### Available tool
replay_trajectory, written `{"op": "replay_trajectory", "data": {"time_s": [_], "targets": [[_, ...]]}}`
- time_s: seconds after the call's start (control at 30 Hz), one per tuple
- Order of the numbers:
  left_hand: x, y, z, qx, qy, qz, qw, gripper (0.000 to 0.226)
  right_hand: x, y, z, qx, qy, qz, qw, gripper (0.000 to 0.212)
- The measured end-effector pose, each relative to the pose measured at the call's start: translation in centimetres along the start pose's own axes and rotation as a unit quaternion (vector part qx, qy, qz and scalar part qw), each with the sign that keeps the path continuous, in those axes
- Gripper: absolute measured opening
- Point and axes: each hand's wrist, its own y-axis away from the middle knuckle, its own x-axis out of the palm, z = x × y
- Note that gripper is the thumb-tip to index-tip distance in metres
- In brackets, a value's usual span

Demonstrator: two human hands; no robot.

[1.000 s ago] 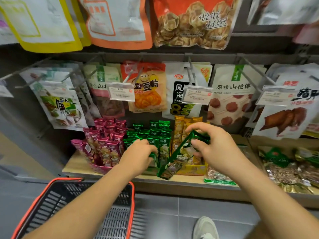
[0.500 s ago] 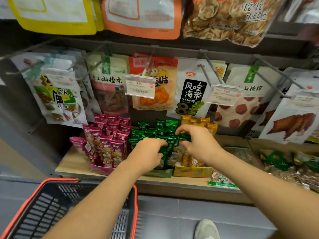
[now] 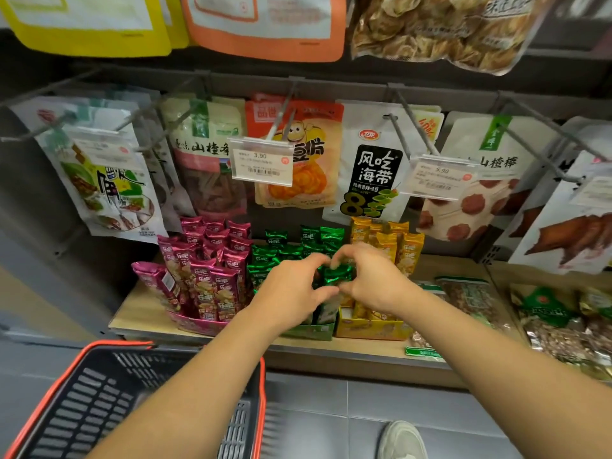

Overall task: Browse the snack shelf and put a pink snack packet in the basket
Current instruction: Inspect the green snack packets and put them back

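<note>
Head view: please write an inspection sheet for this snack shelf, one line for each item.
Surface: wooden shelf board, carrying display boxes of packets.
Job's things: pink packets stand upright in the left box, untouched; basket sits low at the left, in front of the shelf.
Clutter: yellow packets in the right box; loose bags lying further right.
Hands: left hand and right hand both grip a green packet over the middle box.
Cables: nothing seen.
Surroundings: hanging bags with price tags above; grey floor; one shoe.
</note>
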Motion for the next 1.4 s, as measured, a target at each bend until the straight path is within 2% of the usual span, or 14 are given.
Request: {"op": "replay_trajectory", "data": {"time_s": [0.07,0.1,0.23,0.37,0.47,0.63,0.7,0.8,0.93,1.0,1.1,1.2,1.3,1.4], "targets": [[0.4,0.1,0.0,-0.005,-0.042,0.004,0.999,0.044,-0.7,-0.2,-0.8,0.033,-0.070,0.075,0.994,0.037],[0.7,0.1,0.1,0.005,-0.069,0.007,0.998,0.044,-1.1,-0.4,-1.3,0.048,-0.096,0.073,0.991,0.033],[1.7,0.5,-0.3,0.035,-0.183,0.042,0.982,0.041,-1.7,-1.3,-2.8,0.062,-0.068,-0.054,0.994,0.025],[2.1,0.6,-0.8,0.045,-0.244,0.077,0.966,0.039,0.6,-2.2,-1.8,0.050,-0.011,-0.024,0.998,0.036],[1.9,0.6,-0.9,0.057,-0.242,0.087,0.965,0.037,1.8,-2.9,-1.2,0.066,0.040,-0.013,0.997,0.044],[1.9,0.7,-0.7,0.053,-0.151,0.021,0.987,0.025,2.4,-3.4,-0.7,0.084,0.050,-0.016,0.995,0.044],[1.9,0.7,-0.7,0.048,-0.133,0.017,0.990,0.024,2.3,-3.3,-0.6,0.092,0.049,-0.006,0.995,0.045],[1.9,0.6,-0.9,0.053,-0.142,0.031,0.988,0.024,2.1,-3.1,-0.8,0.086,0.056,0.014,0.995,0.045],[2.0,0.8,-0.7,0.067,-0.163,0.038,0.984,0.028,1.7,-1.9,-0.8,0.050,0.109,0.001,0.993,0.042],[1.9,1.0,-0.4,0.071,-0.166,0.031,0.983,0.030,0.9,-1.1,0.0,0.018,0.149,-0.036,0.988,0.040],[1.6,1.3,-0.1,0.076,-0.144,0.025,0.986,0.033,-1.1,1.0,1.8,-0.051,0.205,-0.146,0.967,0.028],[1.3,1.5,0.0,0.068,-0.111,0.036,0.991,0.037,-3.2,4.3,3.6,-0.104,0.242,-0.186,0.947,0.039],[1.1,1.8,-0.1,0.045,-0.098,0.057,0.993,0.037,-5.8,7.7,4.5,-0.150,0.247,-0.217,0.932,0.042],[0.5,1.9,-0.4,-0.012,-0.010,0.042,0.999,0.030,-7.5,10.6,4.0,-0.201,0.194,-0.302,0.911,0.036]]}}
